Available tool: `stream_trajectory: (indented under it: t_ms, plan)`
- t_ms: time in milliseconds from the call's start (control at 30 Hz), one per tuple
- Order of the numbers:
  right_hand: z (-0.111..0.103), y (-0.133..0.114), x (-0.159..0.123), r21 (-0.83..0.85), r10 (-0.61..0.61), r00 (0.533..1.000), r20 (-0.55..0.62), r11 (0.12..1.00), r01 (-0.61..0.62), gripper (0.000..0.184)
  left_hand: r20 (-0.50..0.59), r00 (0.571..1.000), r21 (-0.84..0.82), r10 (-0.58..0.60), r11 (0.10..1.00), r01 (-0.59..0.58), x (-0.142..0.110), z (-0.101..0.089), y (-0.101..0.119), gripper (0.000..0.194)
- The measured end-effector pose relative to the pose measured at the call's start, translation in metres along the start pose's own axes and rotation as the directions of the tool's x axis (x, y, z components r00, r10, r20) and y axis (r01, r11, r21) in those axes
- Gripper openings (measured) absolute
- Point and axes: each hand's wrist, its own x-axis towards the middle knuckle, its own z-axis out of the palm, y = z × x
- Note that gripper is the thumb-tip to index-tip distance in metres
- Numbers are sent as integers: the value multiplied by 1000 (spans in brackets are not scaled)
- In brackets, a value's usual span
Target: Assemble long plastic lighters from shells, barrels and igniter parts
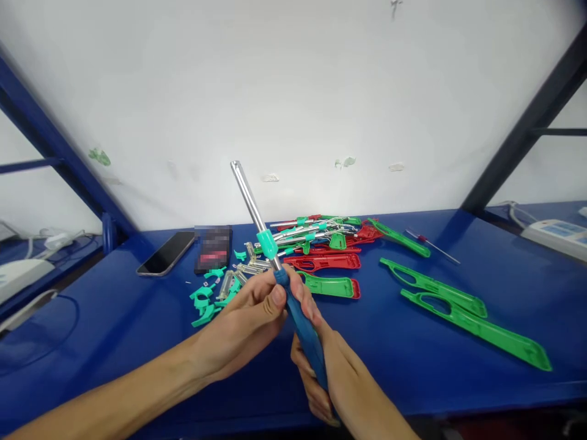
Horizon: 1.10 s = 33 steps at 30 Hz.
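Right hand (332, 353) was wrapped round the lighter's blue handle (306, 333); left hand (247, 318) pinched its neck, thumb on top. Lighter was up over the table (380, 342), tilted. Step looked like working the neck; next move seemed to call for right steady, left fingers free below the teal collar (266, 244). Beyond: parts pile (316, 235). Dark case's (213, 250) red patch blurred; I couldn't read any brand.
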Motion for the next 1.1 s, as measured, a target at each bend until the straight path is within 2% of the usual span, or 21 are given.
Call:
stream_trajectory:
  t_ms: [67, 233, 400, 533, 633, 733, 800, 833, 1000, 1100]
  plan:
    - [-4, 0, 1, -37, 17, 998, 60, 999, -15, 80, -21, 1000, 12, 7, 1000, -7, 0, 1, 0, 23]
    - [10, -1, -8, -32, -216, 976, 8, 976, 216, 82, -33, 999, 42, -16, 999, 18, 3, -1, 2, 32]
    - [22, -3, -18, 76, -305, 952, 19, 950, 302, 76, -12, 999, 50, -37, 998, 38, 3, -2, 4, 30]
    - [13, -7, -18, 23, -344, 934, -96, 937, 348, 72, -21, 998, 90, -58, 994, 60, 4, -9, 4, 35]
    - [2, -12, -23, -196, -443, 859, -256, 894, 403, 64, -109, 994, 207, -20, 977, 43, 5, -15, 2, 37]
    - [-8, -18, -31, -495, -591, 701, -400, 783, 377, 50, -166, 986, 292, 17, 956, 33, 4, -20, -1, 33]
    - [-11, -19, -34, -625, -673, 615, -411, 699, 348, 42, -193, 980, 312, 44, 950, 19, 3, -21, -4, 31]
    - [-12, -18, -36, -657, -697, 598, -396, 670, 345, 40, -206, 977, 325, 61, 946, 10, 3, -21, -5, 30]
    - [-9, -10, -42, -640, -707, 649, -280, 641, 423, 36, -190, 978, 337, 86, 941, -17, 3, -23, -5, 28]
    - [-9, -8, -48, -533, -623, 716, -316, 740, 409, 51, -161, 984, 311, 75, 950, -22, 4, -24, -2, 28]
